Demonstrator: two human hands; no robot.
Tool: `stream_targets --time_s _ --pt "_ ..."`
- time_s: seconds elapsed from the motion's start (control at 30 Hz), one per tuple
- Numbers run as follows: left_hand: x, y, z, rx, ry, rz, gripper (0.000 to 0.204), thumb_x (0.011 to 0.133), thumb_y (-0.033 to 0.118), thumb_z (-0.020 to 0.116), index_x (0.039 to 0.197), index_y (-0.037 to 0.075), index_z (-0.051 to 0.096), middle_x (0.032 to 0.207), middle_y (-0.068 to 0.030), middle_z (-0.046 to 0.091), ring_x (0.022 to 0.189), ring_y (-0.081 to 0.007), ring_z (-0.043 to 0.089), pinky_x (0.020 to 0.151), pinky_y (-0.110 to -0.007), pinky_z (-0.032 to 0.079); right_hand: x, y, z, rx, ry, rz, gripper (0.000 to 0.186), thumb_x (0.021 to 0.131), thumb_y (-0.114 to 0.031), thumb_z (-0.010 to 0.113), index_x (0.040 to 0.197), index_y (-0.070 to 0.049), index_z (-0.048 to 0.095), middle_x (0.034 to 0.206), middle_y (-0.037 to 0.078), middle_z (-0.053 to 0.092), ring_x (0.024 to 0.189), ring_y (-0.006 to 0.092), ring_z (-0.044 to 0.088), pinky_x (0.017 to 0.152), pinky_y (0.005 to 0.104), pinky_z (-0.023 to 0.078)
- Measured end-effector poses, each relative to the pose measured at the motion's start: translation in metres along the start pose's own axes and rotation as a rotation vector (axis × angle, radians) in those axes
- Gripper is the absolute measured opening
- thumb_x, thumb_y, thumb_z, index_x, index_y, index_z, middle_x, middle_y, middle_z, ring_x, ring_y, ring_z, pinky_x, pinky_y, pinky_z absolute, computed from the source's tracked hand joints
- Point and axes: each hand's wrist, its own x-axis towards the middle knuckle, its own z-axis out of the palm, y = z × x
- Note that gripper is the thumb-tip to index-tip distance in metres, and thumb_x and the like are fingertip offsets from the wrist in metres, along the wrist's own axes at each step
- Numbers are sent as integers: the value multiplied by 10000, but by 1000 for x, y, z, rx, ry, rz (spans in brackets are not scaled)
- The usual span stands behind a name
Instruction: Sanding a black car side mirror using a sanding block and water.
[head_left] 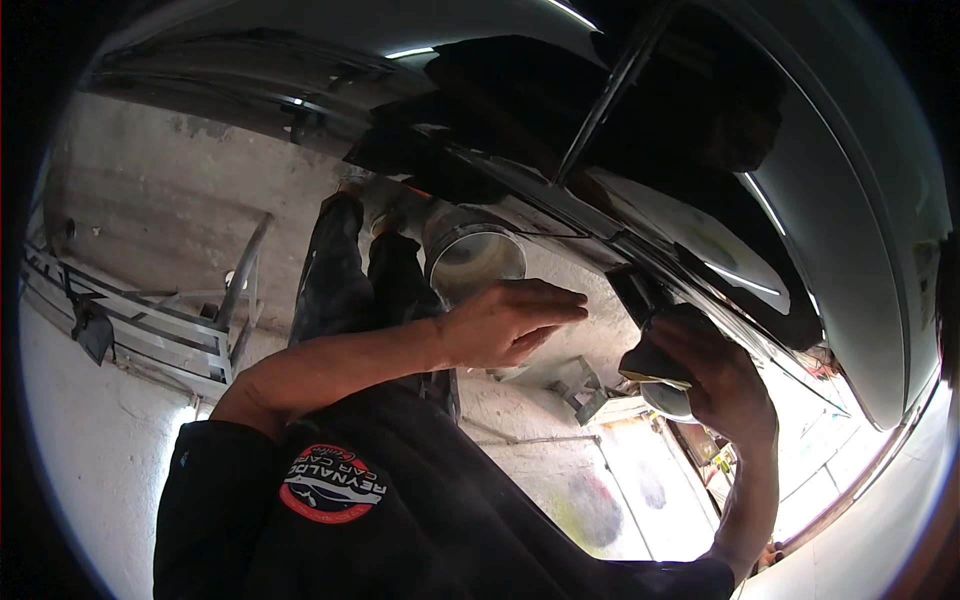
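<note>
My right hand (722, 385) is curled around a dark pad (652, 362) with a thin yellowish sheet along its lower edge. It is beside the glossy dark body panel of a car (690, 215); whether the pad touches the panel I cannot tell. A black rectangular piece (632, 292) shows just above that hand, and what it belongs to is unclear. In front of my body my left hand (515, 322) hovers with nothing in it, fingers stretched out together toward the right, thumb apart. Below the panel, a grey bucket (505, 250) stands just beyond my left hand.
The car body spans the top and right of the view. A metal frame rack (150, 310) with a dark item hanging from it is at the left. A small metal stand (582, 392) rests on the concrete floor (180, 190) between my hands. My legs (335, 260) stand near the bucket.
</note>
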Motion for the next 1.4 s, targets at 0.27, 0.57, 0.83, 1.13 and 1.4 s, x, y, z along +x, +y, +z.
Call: stream_targets --time_s 0.27,0.57,0.83,1.13,1.4 --pt "2 0 -3 23 -13 -10 330 904 4 753 1227 73 750 1273 -107 766 1085 -282 764 901 -384 655 -27 23 0 57 49 100 676 712 155 615 1342 -67 719 1435 190 672 1374 336 616 1177 453 502" --pt "7 4 2 16 -54 -27 343 929 20 771 1266 63 723 1250 -119 772 1085 -273 766 918 -389 662 -29 32 -1 178 56 159 718 750 168 558 1410 -91 675 1429 210 671 1318 364 652 1191 457 494" --pt "3 2 5 -6 -37 -34 310 931 22 725 1235 81 744 1198 -109 784 1040 -282 763 883 -399 644 -12 37 3 97 26 199 685 758 126 411 1377 1 675 1340 213 721 1250 384 692 1141 405 511" --pt "6 9 -1 -6 -58 -17 331 924 -3 762 1248 59 731 1197 -131 785 1031 -280 775 897 -393 653 -9 33 3 40 -32 313 644 814 106 464 1417 -27 649 1330 203 728 1256 399 680 1150 435 497" --pt "8 9 -1 -37 -48 -10 325 935 6 754 1255 59 730 1174 -132 786 1013 -280 774 870 -397 652 -28 43 12 -149 79 192 488 887 38 547 1355 -27 670 1293 229 722 1179 417 694 1034 472 544"
